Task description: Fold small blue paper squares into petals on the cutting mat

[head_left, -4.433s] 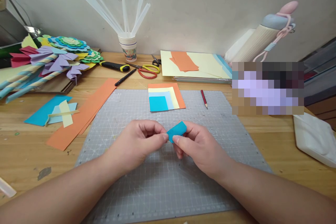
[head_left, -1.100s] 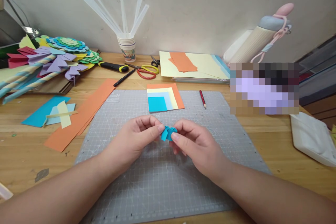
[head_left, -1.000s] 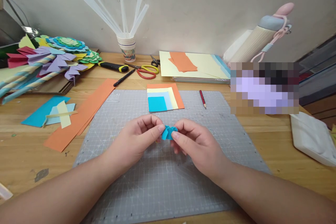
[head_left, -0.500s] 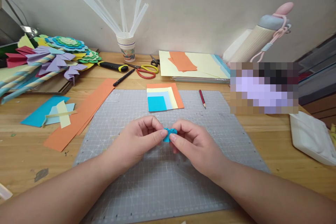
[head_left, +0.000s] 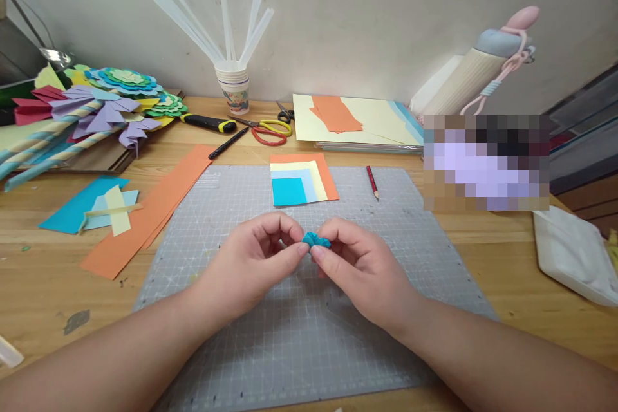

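Observation:
A small crumpled piece of blue paper (head_left: 316,240) is pinched between my two hands, over the middle of a grey cutting mat (head_left: 299,347). My left hand (head_left: 263,251) closes thumb and fingertips on its left end. On the right, my right hand (head_left: 357,261) has its thumb pressed on the front, with the fingers behind mostly hidden. Just beyond my hands lies a stack of paper squares (head_left: 328,177) in orange, yellow, light blue and bright blue. A dark red pencil (head_left: 372,182) rests right of the stack.
Scissors (head_left: 270,132), a black pen (head_left: 228,143) and a utility knife (head_left: 207,123) lie at the back. Paper cups (head_left: 232,87) hold glue sticks. Paper flowers (head_left: 106,103) and orange strips (head_left: 149,212) are left. A white tray (head_left: 574,254) and a pixelated patch are right.
The blue paper has turned in my fingers: a flat lower part showed before, and now a bunched, ruffled form shows. Both hands keep nearly the same place.

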{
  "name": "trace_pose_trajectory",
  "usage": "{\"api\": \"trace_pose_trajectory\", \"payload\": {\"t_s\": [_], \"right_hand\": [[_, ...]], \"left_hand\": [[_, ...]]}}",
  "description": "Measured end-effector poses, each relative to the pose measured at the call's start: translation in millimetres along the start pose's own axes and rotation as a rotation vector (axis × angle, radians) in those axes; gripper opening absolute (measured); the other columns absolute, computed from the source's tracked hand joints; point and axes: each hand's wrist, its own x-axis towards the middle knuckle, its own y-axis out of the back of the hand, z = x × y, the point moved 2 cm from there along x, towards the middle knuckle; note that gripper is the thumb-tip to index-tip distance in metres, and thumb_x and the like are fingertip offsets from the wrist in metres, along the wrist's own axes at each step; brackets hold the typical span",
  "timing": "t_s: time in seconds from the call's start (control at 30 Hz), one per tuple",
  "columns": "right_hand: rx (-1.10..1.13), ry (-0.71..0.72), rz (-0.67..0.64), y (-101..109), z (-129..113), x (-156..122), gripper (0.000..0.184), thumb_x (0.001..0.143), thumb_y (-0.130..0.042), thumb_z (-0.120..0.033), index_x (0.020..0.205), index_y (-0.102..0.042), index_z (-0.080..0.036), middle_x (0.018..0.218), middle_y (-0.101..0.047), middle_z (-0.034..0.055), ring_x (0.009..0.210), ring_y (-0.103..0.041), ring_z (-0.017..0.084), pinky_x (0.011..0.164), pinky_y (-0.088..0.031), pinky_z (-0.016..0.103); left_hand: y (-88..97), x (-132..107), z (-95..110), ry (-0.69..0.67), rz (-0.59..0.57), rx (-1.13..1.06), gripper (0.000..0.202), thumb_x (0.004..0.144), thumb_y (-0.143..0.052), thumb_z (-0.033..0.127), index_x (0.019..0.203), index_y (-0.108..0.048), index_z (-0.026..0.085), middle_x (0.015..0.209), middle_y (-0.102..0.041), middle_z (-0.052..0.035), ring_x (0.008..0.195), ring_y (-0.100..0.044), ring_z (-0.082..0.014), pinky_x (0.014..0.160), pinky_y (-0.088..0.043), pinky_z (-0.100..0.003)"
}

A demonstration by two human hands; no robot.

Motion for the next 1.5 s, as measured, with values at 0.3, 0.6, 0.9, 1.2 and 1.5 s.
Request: {"api": "trace_pose_trajectory", "payload": {"t_s": [0.3,0.6,0.9,1.2,1.5], "right_hand": [[-0.205,0.140,0.028,-0.8,-1.9,-4.8,0.009,0.085,-0.054,-0.017,0.079,-0.054,-0.022,0.076,-0.056,-0.0011,0.070,-0.051,0.014,0.064,-0.041,0.028],[-0.169,0.167,0.068,0.7,-2.7,-2.5,0.012,0.083,-0.054,-0.015,0.073,-0.052,-0.022,0.070,-0.053,-0.0018,0.067,-0.048,0.014,0.062,-0.039,0.029],[-0.183,0.135,0.060,1.8,-3.6,-3.4,0.011,0.083,-0.052,-0.016,0.074,-0.051,-0.022,0.071,-0.053,-0.0019,0.067,-0.049,0.014,0.062,-0.040,0.028],[-0.222,0.144,-0.001,0.9,-2.6,-5.2,0.015,0.083,-0.052,-0.014,0.070,-0.050,-0.022,0.070,-0.054,-0.0019,0.066,-0.050,0.014,0.062,-0.041,0.028],[0.012,0.057,0.097,4.7,-1.7,-3.9,0.005,0.087,-0.053,-0.027,0.087,-0.056,-0.023,0.083,-0.057,0.0004,0.077,-0.052,0.015,0.066,-0.042,0.028]], "left_hand": [[-1.7,-6.5,3.4,-0.167,-0.015,0.409,0.008,0.077,-0.054,0.014,0.072,-0.053,0.019,0.072,-0.055,0.0020,0.066,-0.047,-0.0127,0.060,-0.038,-0.026],[-0.5,-4.4,5.7,-0.205,0.007,0.372,0.004,0.081,-0.054,0.017,0.078,-0.056,0.020,0.077,-0.057,0.0013,0.071,-0.050,-0.0138,0.063,-0.039,-0.027],[0.1,-5.1,5.6,-0.067,0.021,0.285,0.011,0.081,-0.059,0.027,0.074,-0.061,0.019,0.074,-0.061,-0.0008,0.071,-0.052,-0.0167,0.067,-0.041,-0.031],[0.0,-4.8,3.9,-0.136,-0.033,0.356,0.010,0.082,-0.055,0.020,0.072,-0.057,0.019,0.070,-0.057,0.0014,0.066,-0.050,-0.0137,0.061,-0.040,-0.026],[4.0,-6.6,8.6,-0.323,0.119,0.472,0.013,0.086,-0.056,0.017,0.073,-0.059,0.021,0.072,-0.060,0.0017,0.070,-0.054,-0.0138,0.064,-0.042,-0.027]]}}
